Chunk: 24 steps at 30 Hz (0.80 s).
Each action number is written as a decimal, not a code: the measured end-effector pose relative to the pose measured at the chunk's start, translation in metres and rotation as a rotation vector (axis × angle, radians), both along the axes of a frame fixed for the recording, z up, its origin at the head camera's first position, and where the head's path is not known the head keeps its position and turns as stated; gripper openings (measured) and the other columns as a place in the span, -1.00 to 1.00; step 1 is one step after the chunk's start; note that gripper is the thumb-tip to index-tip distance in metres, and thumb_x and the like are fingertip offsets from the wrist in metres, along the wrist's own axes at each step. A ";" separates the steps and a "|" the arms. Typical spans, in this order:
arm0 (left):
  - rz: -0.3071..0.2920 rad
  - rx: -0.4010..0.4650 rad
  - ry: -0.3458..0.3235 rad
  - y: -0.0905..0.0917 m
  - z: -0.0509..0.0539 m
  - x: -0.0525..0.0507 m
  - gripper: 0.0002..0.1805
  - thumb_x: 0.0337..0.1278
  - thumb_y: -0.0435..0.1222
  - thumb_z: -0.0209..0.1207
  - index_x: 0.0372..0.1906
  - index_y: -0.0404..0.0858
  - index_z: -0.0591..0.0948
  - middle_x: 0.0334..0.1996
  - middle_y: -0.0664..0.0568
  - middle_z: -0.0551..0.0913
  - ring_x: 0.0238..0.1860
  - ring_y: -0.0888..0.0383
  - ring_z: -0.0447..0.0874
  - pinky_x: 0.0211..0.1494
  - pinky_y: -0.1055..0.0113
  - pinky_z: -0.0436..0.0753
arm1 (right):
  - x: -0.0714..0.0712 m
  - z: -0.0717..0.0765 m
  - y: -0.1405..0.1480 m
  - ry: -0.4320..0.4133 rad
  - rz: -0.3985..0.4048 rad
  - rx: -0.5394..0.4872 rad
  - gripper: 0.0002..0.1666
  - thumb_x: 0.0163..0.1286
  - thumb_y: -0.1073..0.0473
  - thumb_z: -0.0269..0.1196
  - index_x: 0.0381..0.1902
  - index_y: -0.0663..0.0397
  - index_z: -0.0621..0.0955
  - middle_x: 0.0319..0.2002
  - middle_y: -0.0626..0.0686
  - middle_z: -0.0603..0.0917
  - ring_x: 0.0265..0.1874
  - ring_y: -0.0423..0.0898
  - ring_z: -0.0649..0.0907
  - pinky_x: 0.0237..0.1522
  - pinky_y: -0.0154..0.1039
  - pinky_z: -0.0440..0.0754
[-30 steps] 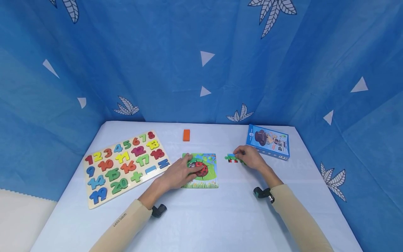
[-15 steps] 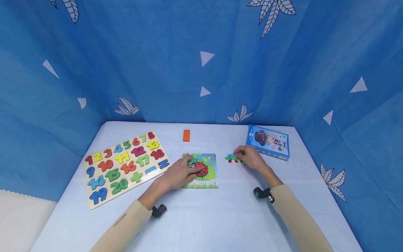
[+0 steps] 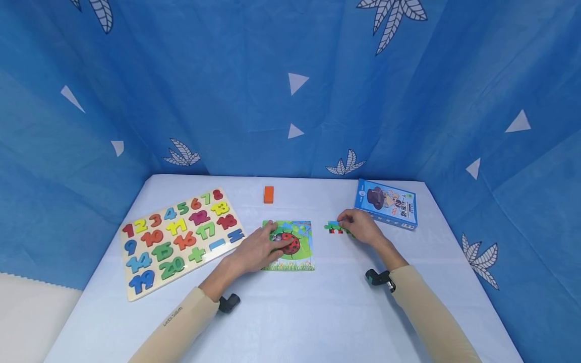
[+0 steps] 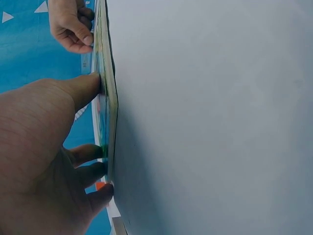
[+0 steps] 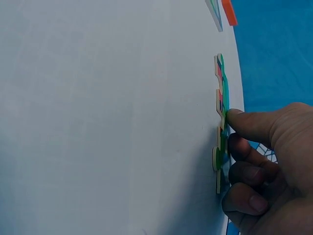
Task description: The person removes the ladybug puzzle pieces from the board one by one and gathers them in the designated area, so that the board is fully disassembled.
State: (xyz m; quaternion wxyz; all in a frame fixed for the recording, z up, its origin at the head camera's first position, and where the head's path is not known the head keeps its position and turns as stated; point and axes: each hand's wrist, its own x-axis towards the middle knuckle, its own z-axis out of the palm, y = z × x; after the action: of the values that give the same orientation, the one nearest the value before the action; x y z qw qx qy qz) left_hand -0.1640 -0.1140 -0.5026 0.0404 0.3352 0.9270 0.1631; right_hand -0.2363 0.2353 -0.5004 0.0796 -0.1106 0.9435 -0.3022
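A square ladybug jigsaw puzzle [image 3: 303, 254] lies flat at mid-table. My left hand [image 3: 254, 250] rests on its left part, one digit stretched across the ladybug; the left wrist view shows fingertips touching the puzzle edge [image 4: 113, 107]. To the right is a short row of red, green and blue puzzle pieces [image 3: 334, 228], seen edge-on in the right wrist view. My right hand [image 3: 360, 227] pinches at the right part of this row with its fingers curled, and covers some of the pieces.
A wooden number board [image 3: 199, 243] with coloured numerals and signs lies at the left. An orange block [image 3: 269, 194] sits behind the puzzle. A blue game box [image 3: 388, 204] lies beyond my right hand. Blue curtains [image 3: 254, 126] enclose the white table.
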 end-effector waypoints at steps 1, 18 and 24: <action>0.001 -0.001 0.000 0.000 0.000 0.000 -0.51 0.43 -0.03 0.15 0.41 0.12 0.50 0.47 -0.32 0.25 0.50 -0.26 0.17 0.47 -0.07 0.31 | 0.000 0.000 0.000 -0.001 -0.001 0.001 -0.86 0.43 0.20 0.29 -0.10 -0.01 0.73 -0.32 -0.01 0.63 -0.28 -0.04 0.53 -0.21 -0.17 0.47; 0.001 -0.033 -0.051 -0.001 0.006 0.002 -0.49 0.46 -0.04 0.12 0.44 0.10 0.45 0.52 -0.31 0.17 0.55 -0.27 0.06 0.50 -0.13 0.23 | 0.002 0.003 -0.003 0.001 -0.001 -0.022 -0.83 0.44 0.18 0.28 -0.06 0.01 0.72 -0.31 0.00 0.64 -0.28 -0.05 0.53 -0.24 -0.18 0.48; 0.013 -0.046 -0.069 -0.004 0.006 0.002 -0.50 0.49 -0.11 0.08 0.45 0.02 0.44 0.56 -0.23 0.14 0.58 -0.17 0.00 0.52 -0.14 0.19 | 0.006 0.004 -0.015 0.029 0.003 -0.060 -0.83 0.45 0.18 0.27 -0.07 0.00 0.73 -0.29 -0.02 0.69 -0.29 -0.07 0.56 -0.28 -0.19 0.50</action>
State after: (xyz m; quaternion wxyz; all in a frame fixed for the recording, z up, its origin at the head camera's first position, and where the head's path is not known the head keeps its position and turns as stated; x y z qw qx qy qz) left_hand -0.1623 -0.1182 -0.4965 0.0789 0.3225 0.9308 0.1533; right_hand -0.2305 0.2199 -0.4969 0.0630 -0.1188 0.9349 -0.3284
